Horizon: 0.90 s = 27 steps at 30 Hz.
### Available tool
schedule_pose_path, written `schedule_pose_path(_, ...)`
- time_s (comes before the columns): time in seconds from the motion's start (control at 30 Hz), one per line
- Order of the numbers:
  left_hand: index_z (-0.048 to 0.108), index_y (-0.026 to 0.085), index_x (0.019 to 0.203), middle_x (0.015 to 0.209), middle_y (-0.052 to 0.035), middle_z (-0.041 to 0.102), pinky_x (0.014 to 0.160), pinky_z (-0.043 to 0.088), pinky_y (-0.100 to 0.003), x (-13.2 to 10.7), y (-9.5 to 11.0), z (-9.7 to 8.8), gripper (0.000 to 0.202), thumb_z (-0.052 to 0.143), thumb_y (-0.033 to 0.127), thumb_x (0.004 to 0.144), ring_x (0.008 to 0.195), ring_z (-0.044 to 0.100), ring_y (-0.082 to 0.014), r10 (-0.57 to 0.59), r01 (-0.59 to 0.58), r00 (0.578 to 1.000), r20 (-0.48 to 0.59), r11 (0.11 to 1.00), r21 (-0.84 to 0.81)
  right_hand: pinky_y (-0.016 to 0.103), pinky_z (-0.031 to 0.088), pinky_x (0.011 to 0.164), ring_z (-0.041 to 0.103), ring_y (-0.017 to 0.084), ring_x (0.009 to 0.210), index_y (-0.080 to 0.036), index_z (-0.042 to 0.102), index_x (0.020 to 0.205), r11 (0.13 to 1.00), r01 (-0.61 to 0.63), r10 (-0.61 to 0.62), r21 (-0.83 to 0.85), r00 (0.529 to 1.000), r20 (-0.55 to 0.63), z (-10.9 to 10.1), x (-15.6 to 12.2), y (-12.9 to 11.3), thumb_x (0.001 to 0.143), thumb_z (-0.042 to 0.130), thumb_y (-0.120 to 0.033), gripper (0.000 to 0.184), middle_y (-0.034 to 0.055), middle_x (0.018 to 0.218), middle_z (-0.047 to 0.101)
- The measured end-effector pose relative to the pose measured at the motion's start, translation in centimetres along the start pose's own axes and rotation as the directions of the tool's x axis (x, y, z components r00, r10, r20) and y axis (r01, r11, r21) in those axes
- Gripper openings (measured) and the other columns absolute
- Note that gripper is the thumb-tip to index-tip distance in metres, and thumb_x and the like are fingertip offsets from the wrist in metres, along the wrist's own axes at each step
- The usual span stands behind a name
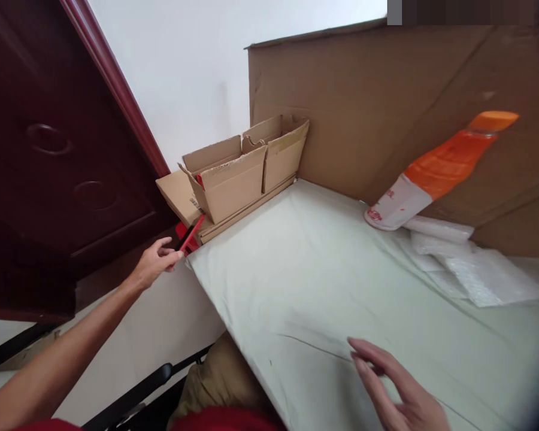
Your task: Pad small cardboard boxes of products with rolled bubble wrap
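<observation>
My left hand [158, 262] reaches past the table's left corner. Its thumb and fingers close on the near end of a thin red and black object [191, 233], whose exact kind I cannot make out. That object slants up toward the cardboard box [238, 182] at the table's far left edge. Beside it, more red [182, 230] shows below the box. My right hand [402, 392] hovers low over the pale cloth-covered table [269, 281], its fingers loosely curved and apart, with nothing visible between them.
An orange-topped bottle [431, 173] stands at the right, before a large cardboard panel [332, 102]. Clear bubble wrap [485, 272] lies near its base. A dark red door [67, 120] rises at the left. A black chair armrest [135, 392] is below my left arm.
</observation>
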<state>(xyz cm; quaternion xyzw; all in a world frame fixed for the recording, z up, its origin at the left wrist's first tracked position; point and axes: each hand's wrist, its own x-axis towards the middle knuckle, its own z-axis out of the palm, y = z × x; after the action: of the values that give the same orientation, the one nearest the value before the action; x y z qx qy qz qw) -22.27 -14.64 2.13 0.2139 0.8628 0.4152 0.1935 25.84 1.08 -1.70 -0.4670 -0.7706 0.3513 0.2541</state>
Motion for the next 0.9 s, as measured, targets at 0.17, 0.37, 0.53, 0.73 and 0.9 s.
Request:
schedule_pose_path(0.17,0.055,0.014,0.137,0.113,-0.0149,0.069,0.086,0.059,-0.046,-5.8,1.0,3.7,0.089,0.076,0.055,0.061,0.107,0.068,-0.0326,0.135,-0.137,0.987,0.083,0.990,0.023,0.026,0.057,0.060,0.070,0.022,0.091,-0.023,0.074,0.108,0.957,0.010,-0.078,0.288,0.971,0.224,4.0,3.0,-6.4,0.089,0.060,-0.045,0.031,0.0097,0.110,0.075)
schedule_pose_path(0.37,0.058,0.015,0.132,0.120,-0.0141,0.070,0.100,0.053,-0.049,-10.3,2.6,8.7,0.072,0.070,0.047,0.068,0.113,0.066,-0.0327,0.343,-0.384,0.915,0.214,0.902,0.196,0.039,0.060,0.080,0.065,0.028,0.114,-0.019,0.060,0.131,0.655,-0.387,0.040,0.649,0.875,0.482,10.1,2.1,-8.2,0.083,0.068,-0.043,0.054,0.0166,0.131,0.066)
schedule_pose_path(0.53,0.055,0.016,0.133,0.124,-0.0147,0.066,0.102,0.052,-0.047,-12.7,1.9,11.3,0.063,0.068,0.037,0.075,0.118,0.062,-0.0327,0.544,-0.584,0.811,0.216,0.734,0.347,0.046,0.056,0.094,0.059,0.029,0.126,-0.021,0.058,0.135,0.464,-0.492,0.099,0.737,0.855,0.509,12.7,0.6,-8.0,0.077,0.074,-0.038,0.063,0.0168,0.140,0.060)
schedule_pose_path(0.73,0.050,0.016,0.138,0.128,-0.0150,0.064,0.099,0.053,-0.048,-14.1,1.0,12.5,0.064,0.068,0.032,0.079,0.118,0.060,-0.0341,0.591,-0.615,0.781,0.201,0.673,0.410,0.043,0.056,0.093,0.061,0.027,0.122,-0.023,0.061,0.130,0.399,-0.488,0.111,0.776,0.866,0.488,13.4,0.3,-7.9,0.074,0.077,-0.035,0.060,0.0130,0.135,0.064)
schedule_pose_path(0.9,0.046,0.021,0.144,0.129,-0.0138,0.064,0.101,0.051,-0.048,-14.3,1.1,12.6,0.072,0.070,0.034,0.077,0.118,0.060,-0.0346,0.571,-0.590,0.801,0.178,0.705,0.393,0.031,0.058,0.067,0.067,0.022,0.098,-0.020,0.058,0.134,0.383,-0.551,0.122,0.742,0.826,0.550,13.0,0.7,-8.4,0.076,0.076,-0.034,0.062,0.0093,0.110,0.068)
